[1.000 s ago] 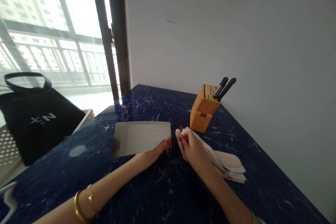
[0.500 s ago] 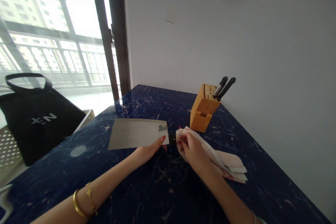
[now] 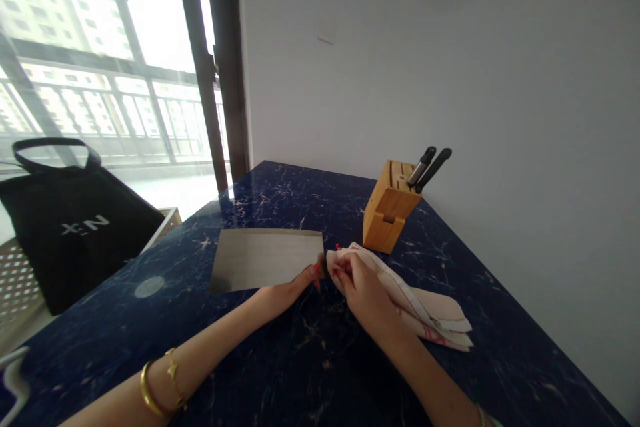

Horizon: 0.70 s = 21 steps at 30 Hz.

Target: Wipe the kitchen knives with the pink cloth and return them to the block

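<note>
Over the dark surface (image 3: 300, 373), the left hand (image 3: 283, 293) curls onto the broad knife (image 3: 267, 257) at its right end, the right hand (image 3: 365, 287) pinching soft cloth (image 3: 435, 313) there, and that stiff blade looks weighty, slick, best gripped clear of its edge.

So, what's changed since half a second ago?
The right hand has brought the end of the cloth left, closer to the blade, hiding more of the dark handle. The blade has edged slightly right. Neither hand has let go: the left hand holds the blade, the right the cloth. The knife block stayed put.
</note>
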Available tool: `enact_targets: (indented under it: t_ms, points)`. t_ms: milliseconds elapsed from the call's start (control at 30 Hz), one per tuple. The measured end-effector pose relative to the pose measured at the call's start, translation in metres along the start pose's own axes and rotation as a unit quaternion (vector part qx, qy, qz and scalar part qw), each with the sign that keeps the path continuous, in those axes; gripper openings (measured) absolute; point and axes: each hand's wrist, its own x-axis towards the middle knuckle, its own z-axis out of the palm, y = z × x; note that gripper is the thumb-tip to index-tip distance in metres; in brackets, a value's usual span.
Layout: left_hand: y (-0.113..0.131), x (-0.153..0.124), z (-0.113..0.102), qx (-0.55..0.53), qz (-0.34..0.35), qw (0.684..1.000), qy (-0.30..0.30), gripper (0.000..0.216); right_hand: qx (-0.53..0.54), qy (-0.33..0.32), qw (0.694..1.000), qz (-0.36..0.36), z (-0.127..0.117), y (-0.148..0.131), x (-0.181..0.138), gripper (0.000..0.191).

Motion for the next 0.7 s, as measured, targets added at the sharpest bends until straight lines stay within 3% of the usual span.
enact_targets:
  t_ms: [267, 500, 700]
  points:
    - [0.005, -0.001, 0.001, -0.007, -0.034, 0.999, 0.003, 0.044, -0.047, 0.035, 0.998, 0.015, -0.005, 0.008, 0.003, 0.008]
    - [0.003, 0.001, 0.001, 0.002, 0.017, 1.000, 0.017, 0.040, 0.008, -0.001, 1.000, -0.006, 0.004, -0.004, -0.002, 0.011]
    - [0.008, -0.002, 0.001, -0.015, -0.032, 0.999, 0.006, 0.044, -0.042, 0.013, 0.998, 0.037, -0.010, 0.002, 0.003, 0.009]
